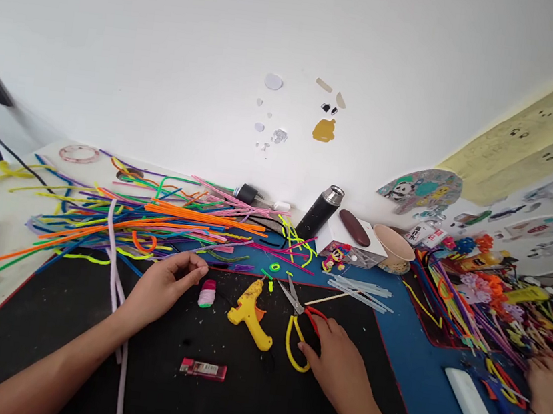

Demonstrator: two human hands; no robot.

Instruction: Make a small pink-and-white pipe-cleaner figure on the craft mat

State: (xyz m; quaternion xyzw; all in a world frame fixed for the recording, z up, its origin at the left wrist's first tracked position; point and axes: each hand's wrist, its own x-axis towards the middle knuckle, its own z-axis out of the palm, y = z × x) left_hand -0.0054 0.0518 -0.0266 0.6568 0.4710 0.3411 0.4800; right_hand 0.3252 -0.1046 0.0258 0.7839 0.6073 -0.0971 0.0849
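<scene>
My left hand hovers over the black mat with thumb and forefinger pinched together; whatever they might hold is too small to make out. Just right of it stands a small coil of pink, white and green pipe cleaner. Lavender pipe cleaners run under my left wrist. My right hand has its fingers on the handles of the scissors, one red and one yellow, with the blades apart and pointing away. Between my hands lies a yellow glue gun. A red lighter rests nearer to me.
Many coloured pipe cleaners are heaped at the back left. Behind the mat stand a black thermos, a white box and a bowl. Glue sticks lie near the scissors. Another person's hand is at far right.
</scene>
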